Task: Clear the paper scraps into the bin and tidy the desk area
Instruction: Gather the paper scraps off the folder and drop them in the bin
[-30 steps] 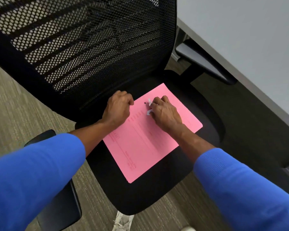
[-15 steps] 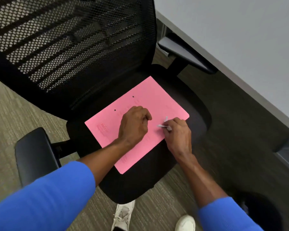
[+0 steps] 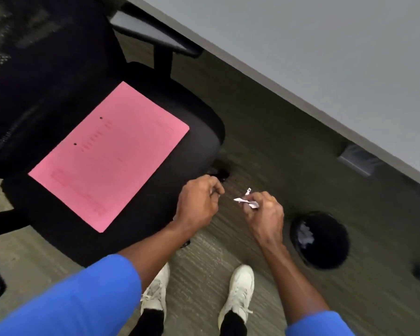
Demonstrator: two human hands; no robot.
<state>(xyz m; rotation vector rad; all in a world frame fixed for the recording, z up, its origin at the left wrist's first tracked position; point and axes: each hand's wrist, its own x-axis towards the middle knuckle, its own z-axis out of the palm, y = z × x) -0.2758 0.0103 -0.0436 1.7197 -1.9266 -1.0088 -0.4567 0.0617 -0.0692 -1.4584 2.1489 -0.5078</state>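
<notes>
The paper scraps are small, white and crumpled, pinched in the grip of the right hand, with torn ends poking out past the fingertips. They sit in the air to the left of the bin, near it but not yet above its mouth. Scraps like these weigh next to nothing and have no stiffness, so they will likely flutter or cling to skin when let go (a loose drop from high up could scatter them on the carpet); a bunched pinch around the whole wad, released low over the opening, looks the safer hold.

The left hand is curled shut farther left of the bin, a sliver of white showing at its fingers, so it probably clamps a scrap too, though that is too small to be sure.

The bin is round and dark, with crumpled white paper already inside. Well left of it, a pink sheet lies flat on the seat of a black chair. Above the bin runs the grey table.
</notes>
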